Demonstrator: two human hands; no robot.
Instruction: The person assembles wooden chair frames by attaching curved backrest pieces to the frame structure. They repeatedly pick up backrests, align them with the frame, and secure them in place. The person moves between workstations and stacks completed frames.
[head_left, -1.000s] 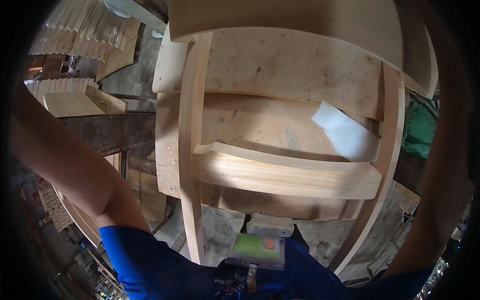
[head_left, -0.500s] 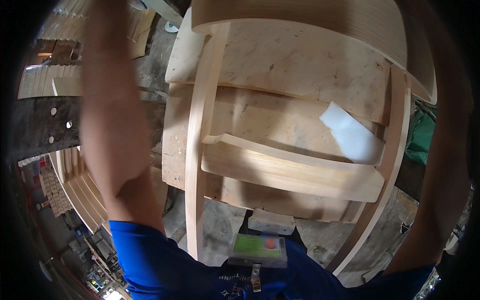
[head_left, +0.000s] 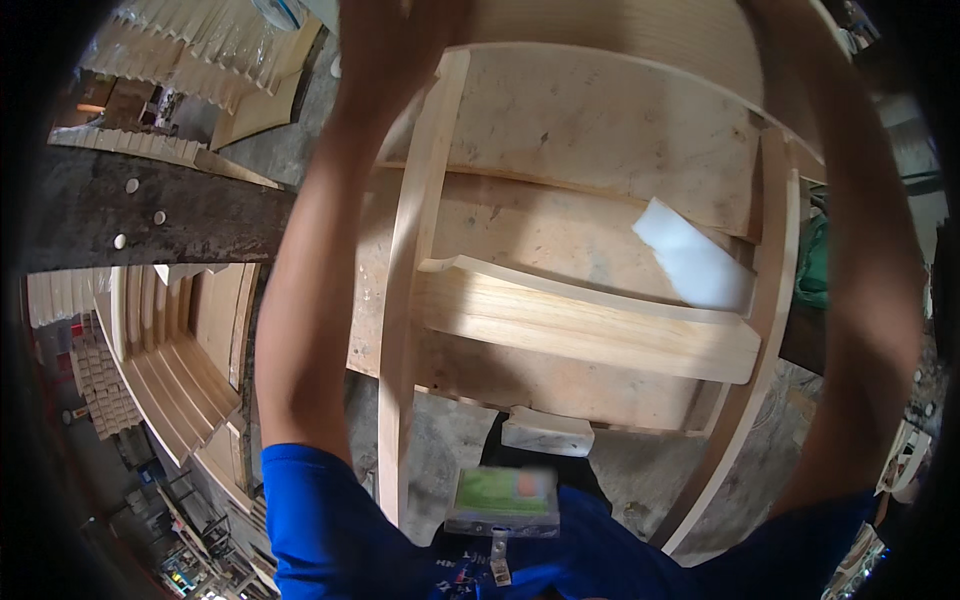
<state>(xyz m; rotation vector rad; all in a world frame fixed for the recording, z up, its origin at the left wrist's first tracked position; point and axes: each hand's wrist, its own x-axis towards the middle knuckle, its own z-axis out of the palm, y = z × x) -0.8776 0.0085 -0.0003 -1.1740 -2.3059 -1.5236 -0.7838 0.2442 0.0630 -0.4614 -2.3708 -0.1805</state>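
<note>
1. Two bare forearms rise from the lower edge and run up either side of a pale wooden frame (head_left: pixel 590 330), which fills the middle of the view.
2. Its two long rails run roughly bottom to top, so the long axis points away from the person; the left rail (head_left: pixel 410 330) is nearly straight, the right rail (head_left: pixel 760 370) bows outward.
3. One thick curved crosspiece (head_left: pixel 585 325) lies across between the rails, tilting slightly down to the right.
4. Beneath the frame sit flat boards (head_left: pixel 600 130) of the same light wood, and a white block (head_left: pixel 690 255) rests near the right rail, just above the crosspiece.
5. At the top the left hand (head_left: pixel 395 40) reaches the frame's upper left end; it is blurred, so I cannot tell whether the fingers are closed on it.
6. Up the right side the arm leads toward the right hand (head_left: pixel 790 30) (it runs into the dark rim), and its fingers cannot be made out either.
7. Blue sleeves (head_left: pixel 320 530) cover the upper arms, and a small green-topped box (head_left: pixel 503 500) hangs at the chest.
8. Left of the person stands a dark beam (head_left: pixel 150 215), with stacks of curved wooden parts (head_left: pixel 170 360) below it.
</note>
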